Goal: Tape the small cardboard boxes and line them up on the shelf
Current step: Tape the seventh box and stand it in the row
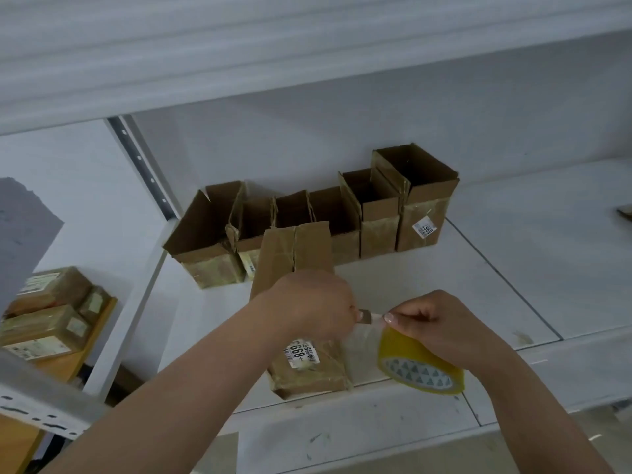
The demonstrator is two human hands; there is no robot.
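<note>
Yellow tape roll (pixel 421 362) we are gripping in our right hand (pixel 441 325), while our left hand (pixel 307 304) is pinching a blade low-centre to cut the strip over the box (pixel 301 336).

Two bare forearms, no sleeves, left hand (pixel 307 304), right hand (pixel 441 323), pale polished fingernails

Yellow tape roll (pixel 419 362), brown boxes (pixel 307 217)

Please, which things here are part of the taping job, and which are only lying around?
In the job:
- tape roll, held by right hand
- small blade, in left hand
- box being taped
- row of open boxes
- shelf

Lying around:
- wrapped parcels, lower left
- scrap at far right edge
</note>
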